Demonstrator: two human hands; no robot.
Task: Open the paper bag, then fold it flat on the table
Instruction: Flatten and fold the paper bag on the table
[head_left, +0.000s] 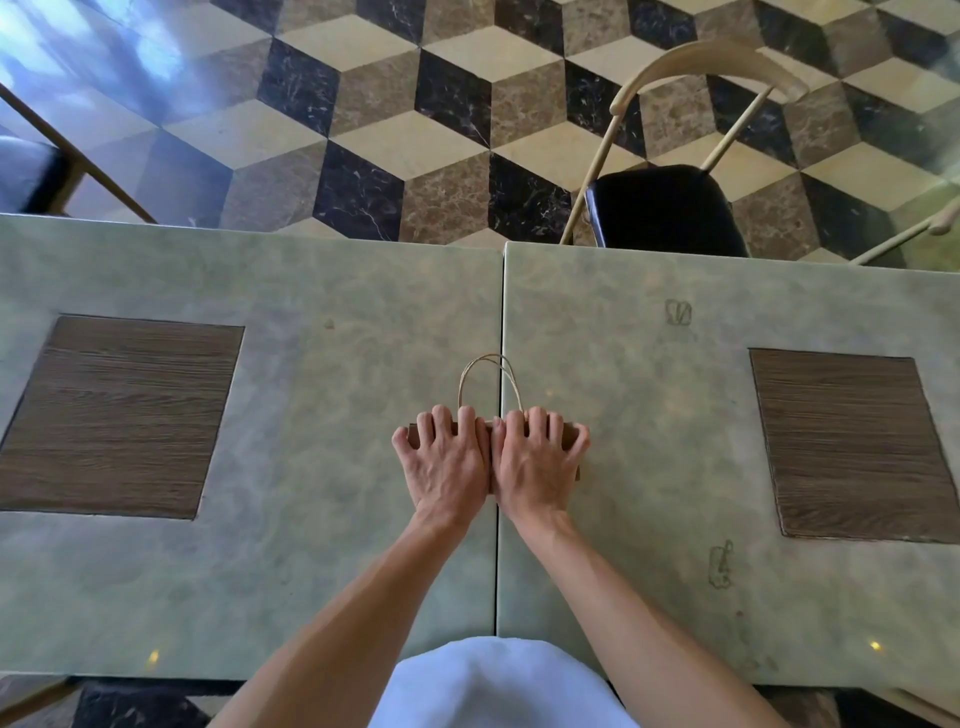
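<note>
Both hands lie palm-down side by side, fingers spread, the left hand (444, 462) and right hand (537, 462) pressing flat on a small brown paper bag (571, 432) that lies almost wholly hidden beneath them. Its thin twine loop handles (488, 371) stick out just beyond the fingertips, over the seam where two pale green marbled tables (311, 571) meet.

paper bag (570, 432) on table (311, 571), under hands

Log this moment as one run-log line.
left hand: flat on paper bag | right hand: same | bag: flattened on table | handles: point away
</note>
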